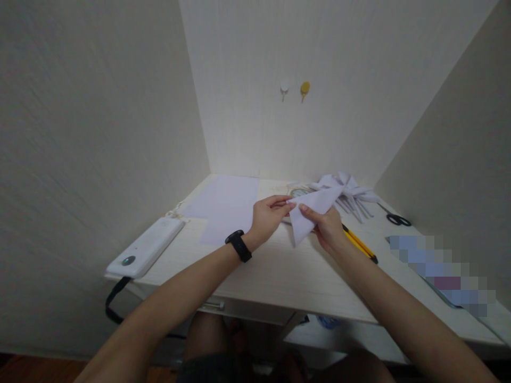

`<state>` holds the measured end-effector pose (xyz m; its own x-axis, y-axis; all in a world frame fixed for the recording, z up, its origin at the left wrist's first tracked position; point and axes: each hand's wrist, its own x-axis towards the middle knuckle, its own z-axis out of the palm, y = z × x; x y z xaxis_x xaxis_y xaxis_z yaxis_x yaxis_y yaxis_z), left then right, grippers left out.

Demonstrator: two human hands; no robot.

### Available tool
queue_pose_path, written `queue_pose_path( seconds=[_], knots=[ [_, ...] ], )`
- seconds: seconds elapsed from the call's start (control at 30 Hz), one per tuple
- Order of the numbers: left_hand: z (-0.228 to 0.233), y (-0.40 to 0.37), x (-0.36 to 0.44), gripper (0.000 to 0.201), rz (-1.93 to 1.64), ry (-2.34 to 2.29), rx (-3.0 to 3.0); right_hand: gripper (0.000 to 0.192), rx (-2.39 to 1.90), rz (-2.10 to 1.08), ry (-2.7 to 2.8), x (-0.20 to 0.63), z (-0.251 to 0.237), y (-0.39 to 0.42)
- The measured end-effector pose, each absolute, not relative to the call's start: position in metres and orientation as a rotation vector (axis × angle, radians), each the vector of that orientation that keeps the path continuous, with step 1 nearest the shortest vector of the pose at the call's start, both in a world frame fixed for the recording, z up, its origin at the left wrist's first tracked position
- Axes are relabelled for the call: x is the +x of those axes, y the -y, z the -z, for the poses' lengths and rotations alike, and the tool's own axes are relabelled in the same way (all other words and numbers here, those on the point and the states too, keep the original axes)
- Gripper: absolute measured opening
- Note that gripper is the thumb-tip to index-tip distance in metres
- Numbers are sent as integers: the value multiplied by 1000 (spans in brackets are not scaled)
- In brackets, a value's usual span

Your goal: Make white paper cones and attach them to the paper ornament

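Left hand: your left hand (pixel 270 215) gripped the near-left corner of the folded white paper (pixel 315 210), fingers curled over its edge, thumb side toward you. A black wristband (pixel 238 245) sat on that wrist.
Right hand: your right hand (pixel 328 229) pinched the same paper from below and the right, index finger laid along the fold.
Folded paper: it was a pointed, wedge-like shape, held between both hands just above the middle of the desk (pixel 279 271), tip aimed toward the back right corner. Whether it touched the desk surface could not be told.
Flat sheet: a plain white sheet (pixel 225 207) lay flat toward the back left of the desk, just left of your left hand.
Finished pieces: a heap of folded white paper shapes (pixel 345 189) lay at the back edge, right of centre, just behind the held paper.
Pencil: a yellow pencil (pixel 359 244) lay on the desk beside your right wrist, partly hidden under it.
Scissors: black-handled scissors (pixel 395 217) lay near the right edge, well apart from your hands.
White device: a long white device (pixel 146 249) with a dark strap rested on the front left corner.
Wall hooks: two small hooks, one white (pixel 284 88), one yellow (pixel 305 88), were on the back wall.
Blurred area: something at the right front edge was masked; it could not be identified.
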<state>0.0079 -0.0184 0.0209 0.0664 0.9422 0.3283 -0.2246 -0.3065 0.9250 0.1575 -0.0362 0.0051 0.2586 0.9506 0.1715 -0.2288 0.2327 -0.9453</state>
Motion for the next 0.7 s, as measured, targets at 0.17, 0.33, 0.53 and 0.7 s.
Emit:
queue_pose_path(
  seconds=[0.17, 0.33, 0.53, 0.7],
  knots=[
    [-24, 22, 8, 19, -1426, -791, 1304, 48, -890, -944, 933, 156, -6, 39],
    [-24, 26, 9, 23, -1393, -785, 1293, 50, -861, -900, 920, 156, -9, 39],
    [-21, 26, 12, 27, -1383, -795, 1260, 56, -858, -841, 934, 157, -8, 37],
    [-22, 27, 12, 24, -1406, -806, 1265, 55, -866, -835, 926, 155, -8, 38]
  ],
)
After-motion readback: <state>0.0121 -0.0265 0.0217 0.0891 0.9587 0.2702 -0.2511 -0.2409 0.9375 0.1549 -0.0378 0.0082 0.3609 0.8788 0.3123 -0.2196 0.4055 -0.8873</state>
